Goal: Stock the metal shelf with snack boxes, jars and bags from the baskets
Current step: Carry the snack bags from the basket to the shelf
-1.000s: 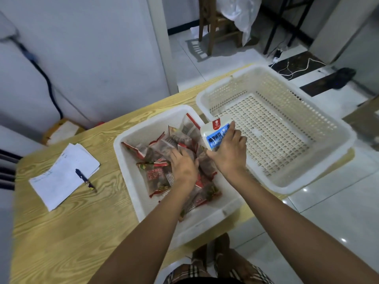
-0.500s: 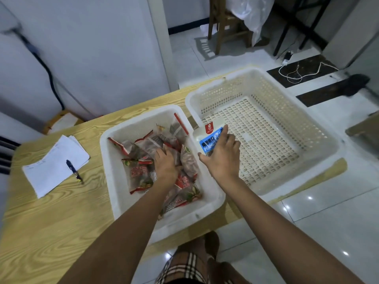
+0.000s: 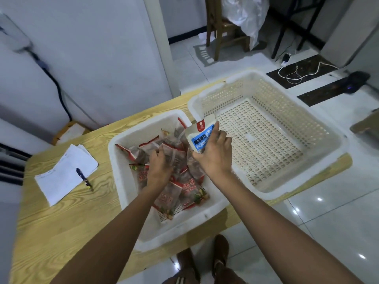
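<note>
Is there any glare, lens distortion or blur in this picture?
Head view: small glare spots on the floor tiles; the wide-angle lens slants the door frame; the left hand among the red snack bags is slightly soft; print on the blue-and-white bag in the right hand is readable.

Fingertips of the left grip (image 3: 159, 171) sink among the red snack bags (image 3: 174, 196), their hold unclear. The right grip (image 3: 215, 158) covers the lower half of the blue-and-white bag (image 3: 202, 135). Writing on the paper sheets (image 3: 63, 175) is too small to read.
</note>
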